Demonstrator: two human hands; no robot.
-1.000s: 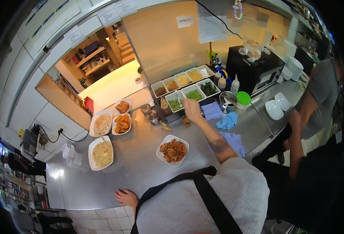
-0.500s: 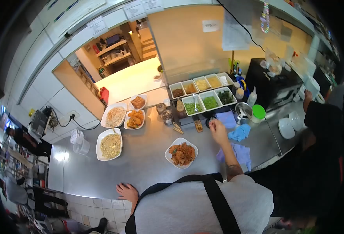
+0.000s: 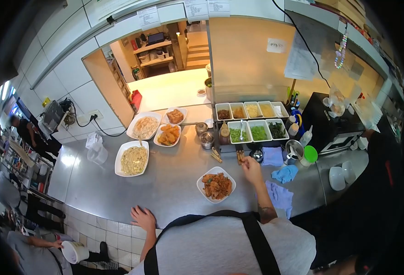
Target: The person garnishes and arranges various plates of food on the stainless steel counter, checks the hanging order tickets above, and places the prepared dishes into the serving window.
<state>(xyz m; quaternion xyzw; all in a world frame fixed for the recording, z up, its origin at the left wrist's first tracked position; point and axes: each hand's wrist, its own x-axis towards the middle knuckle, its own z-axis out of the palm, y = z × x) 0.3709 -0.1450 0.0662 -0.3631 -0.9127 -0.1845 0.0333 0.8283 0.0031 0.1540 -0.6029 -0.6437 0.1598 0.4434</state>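
Observation:
My right hand (image 3: 251, 168) is over the counter with its fingers curled together. Its fingertips are right beside a small bunch of brown wooden clips (image 3: 240, 156); whether they grip one is hidden. A round metal lidded pot (image 3: 257, 155) stands just behind that hand. Below it on the left sits a white square bowl of fried, crumb-covered pieces (image 3: 217, 187). My left hand (image 3: 143, 218) rests on the counter's front edge, fingers spread and holding nothing. More pale wooden clips (image 3: 216, 156) lie near the glass jars (image 3: 207, 140).
Fried rice (image 3: 134, 160) and several other filled dishes stand at left on the steel counter (image 3: 174, 192). White topping tubs (image 3: 258, 131) line the back. Blue cloths (image 3: 284, 174) and a green-lidded tub (image 3: 309, 155) lie to the right. A person in black (image 3: 362, 206) stands close at right.
My right hand has moved left and toward me, from the dark round pot to the brown clips. My left hand stays on the counter edge. A person with a white bucket has appeared at lower left.

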